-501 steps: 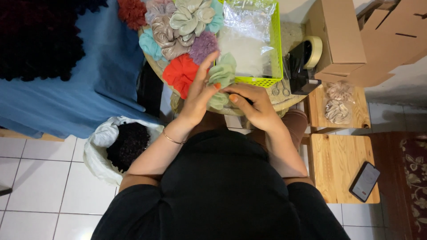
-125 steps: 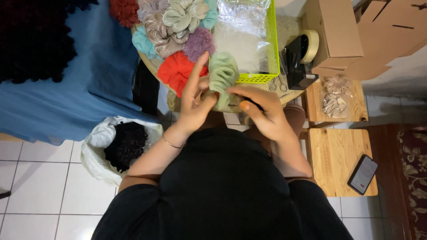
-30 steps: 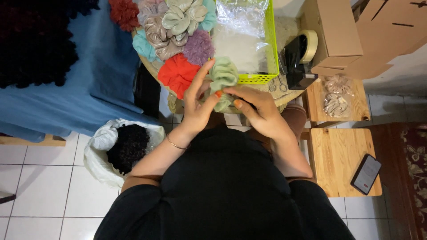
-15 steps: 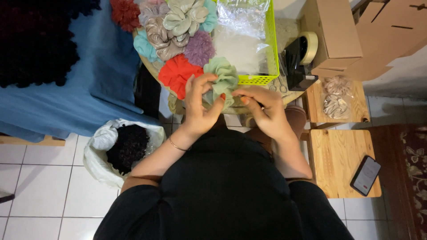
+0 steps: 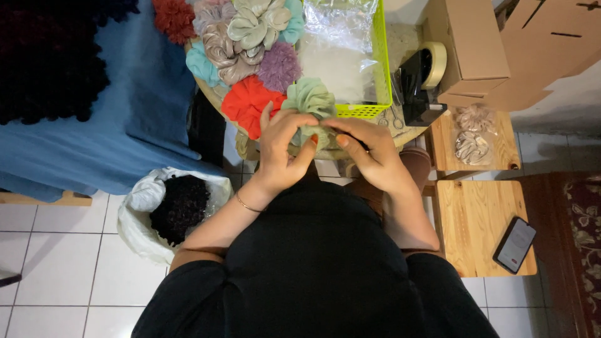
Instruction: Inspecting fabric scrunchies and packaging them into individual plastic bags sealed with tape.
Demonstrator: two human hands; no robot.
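A pale green fabric scrunchie (image 5: 308, 100) is pinched between both of my hands over the edge of a small round table (image 5: 400, 133). My left hand (image 5: 282, 150) grips its left and lower part with the fingers curled over it. My right hand (image 5: 369, 156) holds its right side with thumb and fingertips. A heap of finished scrunchies lies just beyond: a red one (image 5: 249, 106), a purple one (image 5: 278, 66), a beige satin one (image 5: 256, 22) and several more.
A lime-green basket (image 5: 382, 75) with clear plastic bags stands behind the hands. A black tape dispenser (image 5: 418, 84), cardboard boxes (image 5: 476, 44), wooden stools (image 5: 479, 225) with a phone (image 5: 514, 244) lie right. A blue cloth (image 5: 119, 125) and a white bag of dark scrunchies (image 5: 178, 206) lie left.
Both hands have kept working the green scrunchie; my left fingers, raised a second ago, now curl down over it, and the scrunchie sits slightly higher toward the basket.
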